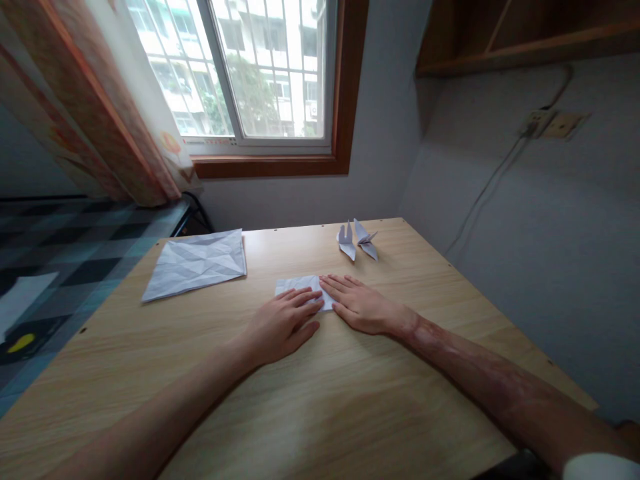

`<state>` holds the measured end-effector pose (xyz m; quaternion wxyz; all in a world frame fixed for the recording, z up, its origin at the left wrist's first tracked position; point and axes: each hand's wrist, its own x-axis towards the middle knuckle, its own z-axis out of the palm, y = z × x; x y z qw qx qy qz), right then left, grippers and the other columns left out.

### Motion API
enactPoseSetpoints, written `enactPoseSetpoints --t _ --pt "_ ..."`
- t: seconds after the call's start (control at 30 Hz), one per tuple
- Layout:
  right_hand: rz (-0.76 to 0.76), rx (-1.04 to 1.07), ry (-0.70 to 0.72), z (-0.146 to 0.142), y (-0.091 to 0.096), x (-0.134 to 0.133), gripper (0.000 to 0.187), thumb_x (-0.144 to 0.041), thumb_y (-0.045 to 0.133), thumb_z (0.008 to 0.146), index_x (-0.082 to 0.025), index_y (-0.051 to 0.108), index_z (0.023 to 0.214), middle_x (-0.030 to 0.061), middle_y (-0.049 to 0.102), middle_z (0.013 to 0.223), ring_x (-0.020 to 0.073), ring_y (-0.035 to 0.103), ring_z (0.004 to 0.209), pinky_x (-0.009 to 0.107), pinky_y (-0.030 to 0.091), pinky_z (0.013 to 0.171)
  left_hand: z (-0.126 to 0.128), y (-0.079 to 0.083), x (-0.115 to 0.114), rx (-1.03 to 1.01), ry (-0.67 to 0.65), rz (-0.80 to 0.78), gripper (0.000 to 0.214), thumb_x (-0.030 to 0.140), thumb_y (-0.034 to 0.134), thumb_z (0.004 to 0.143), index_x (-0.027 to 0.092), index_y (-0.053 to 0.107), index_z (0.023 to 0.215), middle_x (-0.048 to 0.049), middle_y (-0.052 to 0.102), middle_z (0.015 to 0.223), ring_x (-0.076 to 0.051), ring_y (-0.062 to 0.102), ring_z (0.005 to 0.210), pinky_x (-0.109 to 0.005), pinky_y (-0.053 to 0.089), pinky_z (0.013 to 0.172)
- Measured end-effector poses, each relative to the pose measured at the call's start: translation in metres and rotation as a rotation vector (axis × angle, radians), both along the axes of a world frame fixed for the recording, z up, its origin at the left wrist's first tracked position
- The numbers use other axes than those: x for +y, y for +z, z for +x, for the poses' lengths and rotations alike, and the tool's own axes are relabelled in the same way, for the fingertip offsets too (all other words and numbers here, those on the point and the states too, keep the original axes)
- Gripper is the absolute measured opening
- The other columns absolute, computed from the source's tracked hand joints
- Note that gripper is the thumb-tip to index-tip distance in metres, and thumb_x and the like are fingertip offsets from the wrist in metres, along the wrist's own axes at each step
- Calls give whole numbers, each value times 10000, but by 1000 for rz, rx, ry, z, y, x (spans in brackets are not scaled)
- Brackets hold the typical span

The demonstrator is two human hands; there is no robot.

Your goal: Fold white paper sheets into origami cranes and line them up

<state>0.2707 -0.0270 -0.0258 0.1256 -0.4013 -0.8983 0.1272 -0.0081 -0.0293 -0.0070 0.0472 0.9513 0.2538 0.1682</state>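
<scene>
A small folded sheet of white paper (295,283) lies flat on the wooden table, partly covered by both hands. My left hand (287,321) rests on its near left part with the fingers stretched out. From the right, my right hand (363,303) lies flat over the paper's right edge, fingers extended. The fingertips of the two hands almost meet over the sheet. Beyond them stand two folded paper figures, one (346,241) with upright points and another (366,240) with spread wings.
Creased white paper sheets (200,263) lie at the table's far left. The table (280,413) has a wall close on its right. To the left is a checkered bed (75,260) with a white sheet on it. A window (270,73) and curtain (105,87) are behind.
</scene>
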Motion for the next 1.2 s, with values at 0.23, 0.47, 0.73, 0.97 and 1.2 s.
enactPoseSetpoints --t 0.23,0.47,0.73,0.97,1.2 --pt "26 -25 -3 -16 -4 26 629 -335 346 1167 -172 328 1774 134 274 1843 294 270 1727 576 251 1403 0 0 -1 -3 22 -7 441 376 572 1114 268 669 1531 -108 658 1612 -341 602 1520 -558 487 1273" --pt "4 -23 -8 -3 0 -5 663 -357 398 1166 -168 275 1789 145 253 1851 276 242 1736 546 214 1417 3 8 -5 48 41 64 377 440 560 1122 248 743 1390 -106 707 1552 -354 664 1432 -567 509 1208" --pt "21 29 47 19 8 -55 701 -438 489 1164 -233 268 1798 140 312 1834 292 280 1724 545 240 1410 6 6 -5 27 141 130 405 497 564 1121 234 754 1362 -135 744 1480 -351 711 1329 -545 554 1120" --pt "65 38 158 14 25 -49 560 -372 473 1174 -273 456 1725 106 519 1736 294 478 1604 551 322 1370 0 -2 2 -22 260 205 289 359 565 1123 227 753 1298 -126 741 1478 -345 706 1305 -540 553 1095" --pt "150 102 223 -15 27 -31 588 -197 529 1093 -166 505 1680 181 634 1576 330 586 1412 512 506 1239 -3 2 2 -136 143 90 207 429 698 1031 244 783 1066 -93 828 1151 -302 761 1064 -477 618 957"
